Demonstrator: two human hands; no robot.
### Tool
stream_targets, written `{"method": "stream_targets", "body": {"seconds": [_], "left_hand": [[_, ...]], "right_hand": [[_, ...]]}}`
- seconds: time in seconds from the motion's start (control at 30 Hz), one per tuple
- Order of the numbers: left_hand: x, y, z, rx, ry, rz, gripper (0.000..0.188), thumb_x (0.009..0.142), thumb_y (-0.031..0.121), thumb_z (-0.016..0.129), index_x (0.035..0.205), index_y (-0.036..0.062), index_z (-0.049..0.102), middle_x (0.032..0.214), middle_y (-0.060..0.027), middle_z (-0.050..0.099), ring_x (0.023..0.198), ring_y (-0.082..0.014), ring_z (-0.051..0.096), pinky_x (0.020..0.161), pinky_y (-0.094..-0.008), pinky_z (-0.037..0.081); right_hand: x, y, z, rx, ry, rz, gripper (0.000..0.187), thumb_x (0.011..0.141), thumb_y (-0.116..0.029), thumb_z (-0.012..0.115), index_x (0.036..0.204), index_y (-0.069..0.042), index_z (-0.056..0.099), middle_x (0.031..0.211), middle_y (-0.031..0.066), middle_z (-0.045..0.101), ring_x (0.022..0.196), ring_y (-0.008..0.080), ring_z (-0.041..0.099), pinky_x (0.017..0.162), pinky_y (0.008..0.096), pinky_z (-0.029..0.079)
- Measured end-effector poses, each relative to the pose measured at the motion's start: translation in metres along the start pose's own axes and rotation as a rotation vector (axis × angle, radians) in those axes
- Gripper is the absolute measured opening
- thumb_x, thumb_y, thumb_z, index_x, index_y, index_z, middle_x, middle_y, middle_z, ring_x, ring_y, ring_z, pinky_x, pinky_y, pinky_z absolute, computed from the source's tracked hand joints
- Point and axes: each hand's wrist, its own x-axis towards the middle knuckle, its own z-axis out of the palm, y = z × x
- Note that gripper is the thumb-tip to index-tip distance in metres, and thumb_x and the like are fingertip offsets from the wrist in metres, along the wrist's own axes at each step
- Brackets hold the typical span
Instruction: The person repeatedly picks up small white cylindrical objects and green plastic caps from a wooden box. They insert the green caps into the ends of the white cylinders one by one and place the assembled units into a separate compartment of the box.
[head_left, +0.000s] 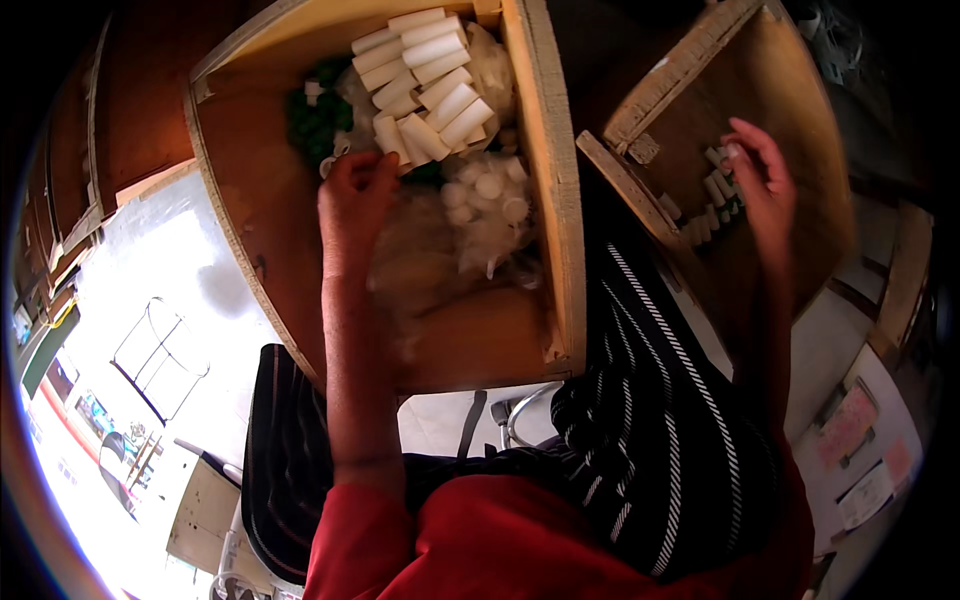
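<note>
My left hand (358, 195) reaches into the wooden box (548, 190) in front of me, fingers curled beside the lower edge of a pile of white tubes (433, 70). What its fingertips grip, if anything, is hidden. Dark green pieces (318, 115) lie left of the pile. Below the pile, round white caps (487, 190) sit in a clear plastic bag (415, 245). Above a second wooden box (680, 85) on the right hangs my right hand (768, 185), its thumb and fingers partly spread with nothing visible between them. Beneath it lie several small white tubes with green ends (712, 205).
The thick wooden walls of both boxes stand between my hands. My lap, in dark striped cloth (660, 400), is just below them. On the left, a wire frame (160, 360) rests on the bright floor. A board with papers (860, 450) is at the lower right.
</note>
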Motion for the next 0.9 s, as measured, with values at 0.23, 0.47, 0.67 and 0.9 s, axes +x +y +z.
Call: {"method": "stream_targets", "body": {"seconds": [0.23, 0.47, 0.67, 0.9], "left_hand": [[0.001, -0.004, 0.002, 0.025, 0.084, 0.176, 0.026, 0.084, 0.022, 0.07, 0.098, 0.0012, 0.062, 0.078, -0.0049, 0.067, 0.069, -0.0091, 0.062, 0.06, -0.0229, 0.047], [-0.008, 0.007, -0.003, -0.038, 0.097, 0.22, 0.023, 0.088, 0.022, 0.066, 0.102, 0.0044, 0.062, 0.076, 0.0002, 0.065, 0.063, -0.0039, 0.054, 0.053, -0.0187, 0.041], [-0.02, 0.022, -0.001, -0.205, 0.086, 0.294, 0.017, 0.089, 0.015, 0.062, 0.103, 0.0048, 0.063, 0.075, -0.0002, 0.065, 0.06, -0.0027, 0.051, 0.053, -0.0171, 0.038], [-0.061, 0.069, 0.01, -0.245, -0.071, 0.488, 0.019, 0.088, 0.012, 0.064, 0.103, 0.0019, 0.063, 0.077, -0.0017, 0.065, 0.066, -0.0059, 0.056, 0.062, -0.0195, 0.045]], "right_hand": [[0.011, 0.119, -0.008, -0.842, -0.548, 0.039, 0.03, 0.088, -0.024, 0.059, 0.113, -0.006, 0.061, 0.104, 0.0138, 0.065, 0.09, 0.0285, 0.064, 0.08, 0.0364, 0.05], [-0.02, 0.123, 0.038, -0.857, -0.449, 0.068, 0.03, 0.085, -0.027, 0.06, 0.11, -0.01, 0.063, 0.108, 0.013, 0.064, 0.098, 0.0297, 0.062, 0.08, 0.0394, 0.05], [-0.004, 0.088, 0.029, -0.875, -0.171, 0.307, 0.033, 0.084, -0.032, 0.064, 0.109, -0.01, 0.062, 0.094, 0.0135, 0.065, 0.086, 0.0269, 0.064, 0.075, 0.0359, 0.051], [-0.009, -0.034, 0.011, 0.321, 0.137, -0.084, 0.029, 0.086, -0.009, 0.066, 0.113, -0.002, 0.059, 0.106, 0.0034, 0.063, 0.09, 0.0093, 0.058, 0.076, 0.0225, 0.046]]}}
